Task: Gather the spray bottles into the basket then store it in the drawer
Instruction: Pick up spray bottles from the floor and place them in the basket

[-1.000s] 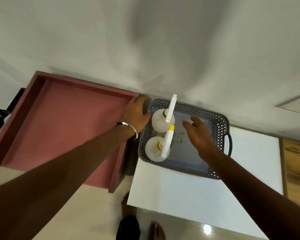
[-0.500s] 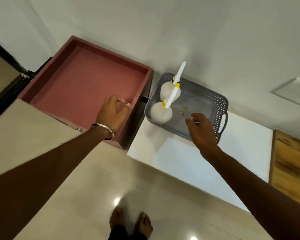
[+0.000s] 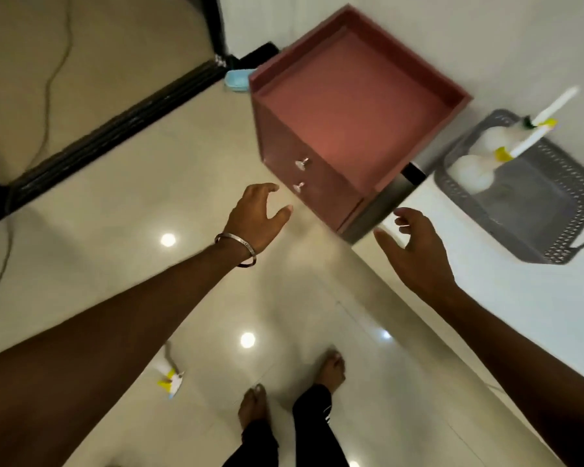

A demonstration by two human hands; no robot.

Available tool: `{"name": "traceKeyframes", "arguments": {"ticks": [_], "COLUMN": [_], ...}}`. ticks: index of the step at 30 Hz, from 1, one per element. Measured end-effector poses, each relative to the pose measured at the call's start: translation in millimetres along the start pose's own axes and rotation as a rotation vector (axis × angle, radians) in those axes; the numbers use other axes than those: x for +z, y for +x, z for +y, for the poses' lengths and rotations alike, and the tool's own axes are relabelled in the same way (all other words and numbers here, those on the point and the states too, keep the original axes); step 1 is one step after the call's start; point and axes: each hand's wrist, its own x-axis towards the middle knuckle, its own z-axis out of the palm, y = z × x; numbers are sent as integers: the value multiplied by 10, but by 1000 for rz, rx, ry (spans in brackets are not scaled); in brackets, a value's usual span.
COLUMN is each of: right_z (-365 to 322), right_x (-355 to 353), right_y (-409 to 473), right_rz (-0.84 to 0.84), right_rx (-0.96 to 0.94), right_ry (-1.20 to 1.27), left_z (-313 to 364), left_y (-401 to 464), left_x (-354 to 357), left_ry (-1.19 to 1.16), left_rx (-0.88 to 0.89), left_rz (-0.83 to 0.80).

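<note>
Both hands empty, fingers loose: left hand (image 3: 257,214) near cabinet (image 3: 351,119) knobs, right hand (image 3: 418,251) beside it. Two bottles (image 3: 476,163) in basket (image 3: 533,210) on table (image 3: 506,298).

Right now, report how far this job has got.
Done: two spray bottles stand in the grey basket on the white table. In hand: nothing; the left hand reaches, empty, toward the cabinet's lower knob, and the right hand is empty. Left: open a drawer, store the basket. Something bottle-like lies on the floor, too blurred to identify.
</note>
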Motion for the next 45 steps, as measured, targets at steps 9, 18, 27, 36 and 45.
{"name": "traceKeyframes", "arguments": {"ticks": [9,18,27,36,45], "right_z": [-1339,-2111,-2185,-1258,-429], "right_x": [1210,2568,4086,5956,7299], "right_y": [-858,-1534,-2219,-2306,-2186], "right_rz": [-353,-673,-897,-1002,-1001], "right_rx": [-272,-491,-614,-398,18], "right_ry": [-155,-241,-384,-474,-328], "left_z": [-1533,-2788,-3939,-5402,-6462], "left_y": [-1418,-2998,-3984,-3597,-3192], "left_x": [-1456,-2049,-1670,-651,199], "left_ry": [-8,-100,-290,-479,-758], "left_rx": [-304,-677,-981,-1034,-1101], "left_rz": [150,311,428,314,254]}}
